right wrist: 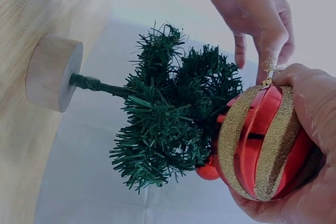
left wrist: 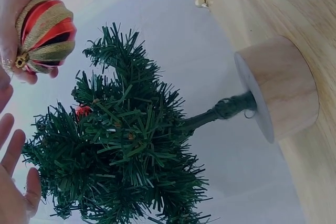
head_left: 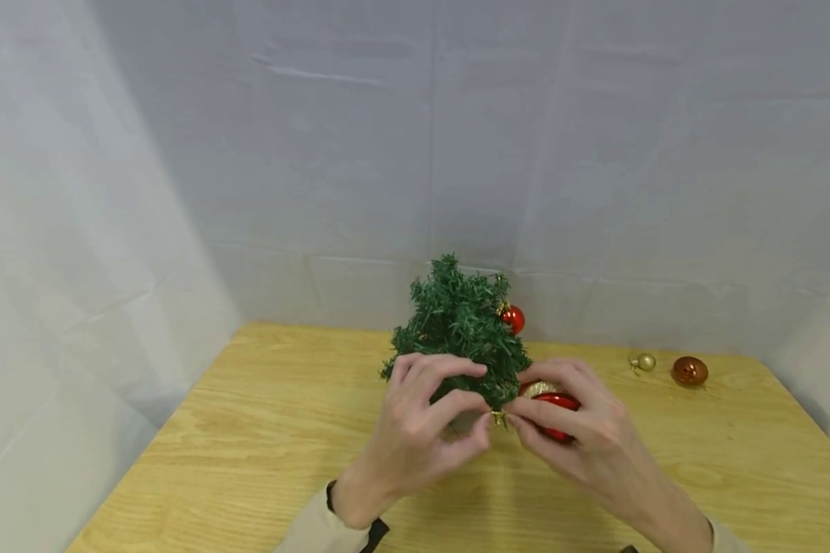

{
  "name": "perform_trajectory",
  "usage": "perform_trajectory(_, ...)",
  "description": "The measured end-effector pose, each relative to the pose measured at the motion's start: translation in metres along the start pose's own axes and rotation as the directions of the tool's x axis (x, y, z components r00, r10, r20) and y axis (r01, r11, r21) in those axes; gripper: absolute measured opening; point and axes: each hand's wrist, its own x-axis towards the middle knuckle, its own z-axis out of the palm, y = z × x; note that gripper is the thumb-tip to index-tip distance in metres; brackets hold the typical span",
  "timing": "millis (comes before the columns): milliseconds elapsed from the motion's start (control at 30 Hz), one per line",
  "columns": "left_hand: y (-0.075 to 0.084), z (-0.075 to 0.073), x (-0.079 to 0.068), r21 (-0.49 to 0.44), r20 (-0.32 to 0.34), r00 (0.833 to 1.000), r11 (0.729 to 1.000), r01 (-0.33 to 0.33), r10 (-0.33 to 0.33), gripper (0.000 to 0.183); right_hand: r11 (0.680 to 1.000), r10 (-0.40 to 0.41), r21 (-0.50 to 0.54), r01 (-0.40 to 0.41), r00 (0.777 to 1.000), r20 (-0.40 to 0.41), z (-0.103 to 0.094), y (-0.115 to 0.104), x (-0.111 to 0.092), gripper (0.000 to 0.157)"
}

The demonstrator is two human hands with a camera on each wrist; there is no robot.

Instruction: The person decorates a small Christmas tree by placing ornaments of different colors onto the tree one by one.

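A large red bauble with gold glitter stripes sits in my right hand, whose fingers and thumb curl round it. At its neck, the thumb and index finger of my left hand pinch the gold hanging string; the left hand's other fingers are spread. Both hands meet in front of a small green artificial Christmas tree. The tree stands on a round wooden base, hidden by the hands in the head view. A small shiny red bauble hangs on the tree's right side.
Toward the back right of the wooden table lie a small gold bauble and a brown bauble. A pale cloth backdrop rises behind the table and along its sides.
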Motion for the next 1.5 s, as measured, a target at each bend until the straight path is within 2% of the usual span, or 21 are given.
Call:
perform_trajectory(167, 0.001, 0.000, 0.002, -0.006, 0.008, 1.000, 1.000, 0.010, -0.010, 0.006, 1.000, 0.001, 0.003, -0.001, 1.000, -0.008, 0.002, 0.000, 0.000, 0.032)
perform_trajectory(367, 0.003, 0.001, 0.004, 0.000, 0.027, 0.999, 1.000, 0.023, -0.023, 0.011, 0.999, 0.029, 0.029, -0.028, 0.999, -0.022, 0.003, -0.001, 0.000, 0.031)
perform_trajectory(600, 0.004, 0.003, 0.006, 0.016, 0.031, 0.999, 1.000, 0.019, -0.019, 0.019, 0.999, -0.045, 0.020, 0.046, 0.998, -0.042, 0.004, -0.003, 0.005, 0.028)
perform_trajectory(833, 0.007, -0.001, 0.011, 0.075, 0.027, 1.000, 0.997, -0.013, 0.011, 0.021, 0.998, -0.064, 0.017, 0.065, 0.997, -0.034, -0.001, -0.005, 0.013, 0.029)
perform_trajectory(1000, 0.008, -0.006, 0.017, 0.105, -0.009, 0.999, 0.994, -0.032, 0.033, 0.021, 0.997, -0.072, -0.003, 0.072, 0.997, -0.034, -0.002, -0.007, 0.019, 0.029)
perform_trajectory(1133, 0.008, -0.011, 0.022, 0.072, -0.022, 1.000, 0.997, -0.011, 0.012, 0.020, 0.998, -0.063, -0.002, 0.063, 0.998, -0.030, -0.002, -0.008, 0.025, 0.029)
perform_trajectory(1300, 0.006, -0.021, 0.030, 0.018, 0.000, 1.000, 1.000, 0.024, -0.024, 0.017, 0.997, -0.077, 0.027, 0.078, 0.996, -0.036, -0.002, -0.008, 0.035, 0.028)
perform_trajectory(1500, 0.001, -0.034, 0.038, 0.012, 0.043, 0.997, 0.998, 0.061, -0.061, 0.006, 0.996, -0.075, 0.044, 0.076, 0.997, -0.024, -0.001, -0.008, 0.047, 0.028)
